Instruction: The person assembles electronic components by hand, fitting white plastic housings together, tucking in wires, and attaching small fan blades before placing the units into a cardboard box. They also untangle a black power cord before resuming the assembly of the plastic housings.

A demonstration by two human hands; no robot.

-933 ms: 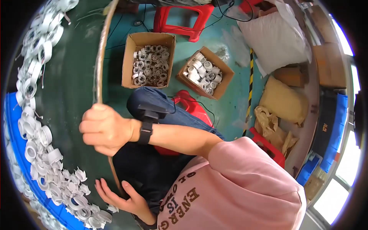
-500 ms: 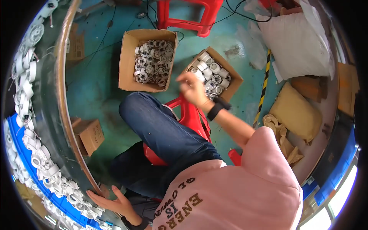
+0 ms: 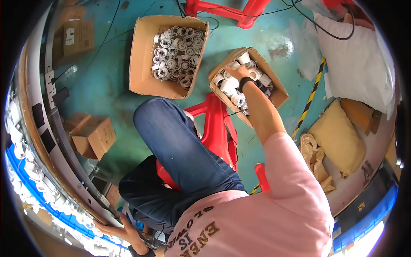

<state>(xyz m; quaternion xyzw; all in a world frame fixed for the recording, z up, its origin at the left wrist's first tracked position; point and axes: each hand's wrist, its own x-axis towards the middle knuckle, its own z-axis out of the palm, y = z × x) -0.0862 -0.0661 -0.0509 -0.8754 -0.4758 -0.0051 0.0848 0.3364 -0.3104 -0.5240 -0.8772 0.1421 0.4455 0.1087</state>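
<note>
My right hand (image 3: pixel 240 73) reaches down into the smaller cardboard box (image 3: pixel 278 95), at the right of centre. Its fingers look spread over the white round plastic parts (image 3: pixel 227 88) there; some fingertips are hidden among them. I cannot see any part lifted clear. At the lower left, my left hand (image 3: pixel 124 233) rests against the edge of the worktable (image 3: pixel 81 192). Its thumb stands apart from the outstretched fingers, and it holds nothing visible. A larger cardboard box (image 3: pixel 143 55), left of the smaller one, contains several white and clear ring-shaped parts (image 3: pixel 176 53).
Beneath my legs is a red plastic stool (image 3: pixel 214 122); another red stool (image 3: pixel 246 19) stands at the far side. A white sack (image 3: pixel 355 60) and tan cushion-like bag (image 3: pixel 340 137) lie at right. Small cartons (image 3: pixel 96 139) sit beside the table. Black cables (image 3: pixel 299 10) cross the far floor.
My right hand has gone from above the near left rim of the smaller box down among its parts. My left hand stays at the table edge. The whole view has shifted and turned somewhat.
</note>
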